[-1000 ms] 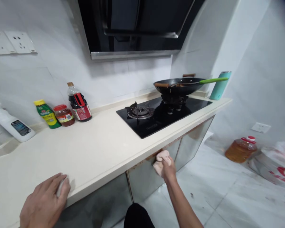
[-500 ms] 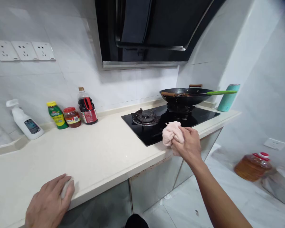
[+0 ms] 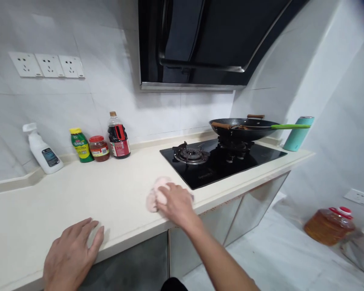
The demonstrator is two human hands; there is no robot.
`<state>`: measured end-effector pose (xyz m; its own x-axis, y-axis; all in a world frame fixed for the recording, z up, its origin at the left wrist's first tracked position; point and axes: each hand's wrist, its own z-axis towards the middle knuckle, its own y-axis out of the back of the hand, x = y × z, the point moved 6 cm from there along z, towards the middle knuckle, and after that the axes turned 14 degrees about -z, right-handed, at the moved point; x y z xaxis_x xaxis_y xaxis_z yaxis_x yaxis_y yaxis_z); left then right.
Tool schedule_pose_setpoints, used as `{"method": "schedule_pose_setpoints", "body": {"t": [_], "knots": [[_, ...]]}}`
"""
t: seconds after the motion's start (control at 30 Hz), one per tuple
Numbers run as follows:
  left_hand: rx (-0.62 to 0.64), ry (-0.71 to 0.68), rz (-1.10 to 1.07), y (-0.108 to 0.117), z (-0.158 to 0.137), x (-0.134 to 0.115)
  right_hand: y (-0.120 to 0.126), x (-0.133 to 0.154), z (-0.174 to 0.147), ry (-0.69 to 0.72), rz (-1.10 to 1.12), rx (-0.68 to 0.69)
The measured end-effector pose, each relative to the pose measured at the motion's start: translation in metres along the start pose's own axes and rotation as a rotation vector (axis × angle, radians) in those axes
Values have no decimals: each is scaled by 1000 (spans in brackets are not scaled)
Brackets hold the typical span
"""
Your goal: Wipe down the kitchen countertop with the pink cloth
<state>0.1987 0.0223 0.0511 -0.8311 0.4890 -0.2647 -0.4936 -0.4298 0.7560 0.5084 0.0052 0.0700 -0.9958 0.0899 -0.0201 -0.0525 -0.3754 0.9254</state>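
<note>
My right hand [image 3: 176, 203] grips a pale pink cloth [image 3: 157, 196], pressed on the cream countertop [image 3: 121, 194] just left of the black gas hob [image 3: 206, 171]. The cloth is a little blurred, and part of it is hidden under my fingers. My left hand [image 3: 74, 250] lies on the counter near its front edge, fingers stretched out, with nothing in it.
A wok [image 3: 245, 127] with a green-handled utensil [image 3: 291, 126] sits on the far burner, by a teal tumbler [image 3: 299, 135]. Along the wall stand a spray bottle [image 3: 44, 151], a green bottle [image 3: 81, 146], a red-lidded jar [image 3: 99, 149] and a soy sauce bottle [image 3: 119, 139]. The range hood [image 3: 206, 40] hangs above.
My right hand has moved left with the cloth, from the hob's front edge to the counter beside it. The left hand stays on the counter. The view has shifted slightly.
</note>
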Motion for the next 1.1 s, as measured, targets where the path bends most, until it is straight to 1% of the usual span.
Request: {"method": "schedule_pose_setpoints", "body": {"t": [0.07,0.13,0.2,0.23,0.3,0.37,0.43,0.5,0.6,0.67,0.7,0.73,0.77,0.8,0.83,0.9,1.0,1.07,1.1], "knots": [[2,-26,55,0,-2,0,2,50,1,136,88,-27],[0,-43,84,1,-4,-1,4,82,1,239,159,-74],[-4,-63,89,3,-5,-3,7,93,-3,308,220,-116],[-9,-69,90,4,-5,-3,8,92,-5,330,245,-127],[-24,-69,91,6,-6,-4,9,76,-10,355,268,-128],[-36,-63,96,6,-6,-4,8,45,-18,340,250,-121],[-40,-61,107,6,-7,-5,1,-4,-26,255,189,-125],[-43,-65,115,7,-8,-6,-9,-68,-36,103,102,-161],[-47,-70,129,9,-9,-10,-23,-172,-51,-140,-45,-286],[-44,-71,141,11,-9,-13,-31,-230,-57,-318,-147,-300],[-41,-69,145,11,-9,-15,-34,-250,-58,-390,-189,-294],[-39,-66,146,11,-9,-16,-35,-263,-59,-449,-224,-285],[-39,-61,144,12,-9,-17,-35,-268,-58,-489,-253,-279],[-38,-54,142,12,-9,-18,-35,-266,-57,-508,-276,-282],[-37,-44,139,12,-8,-19,-34,-257,-56,-505,-290,-297],[-37,-25,131,12,-8,-20,-33,-221,-55,-444,-288,-363],[-42,-5,113,12,-8,-21,-31,-143,-61,-299,-212,-499],[-44,3,96,13,-8,-21,-31,-85,-67,-194,-139,-541],[-43,6,87,13,-9,-21,-30,-55,-69,-142,-98,-537]]}}
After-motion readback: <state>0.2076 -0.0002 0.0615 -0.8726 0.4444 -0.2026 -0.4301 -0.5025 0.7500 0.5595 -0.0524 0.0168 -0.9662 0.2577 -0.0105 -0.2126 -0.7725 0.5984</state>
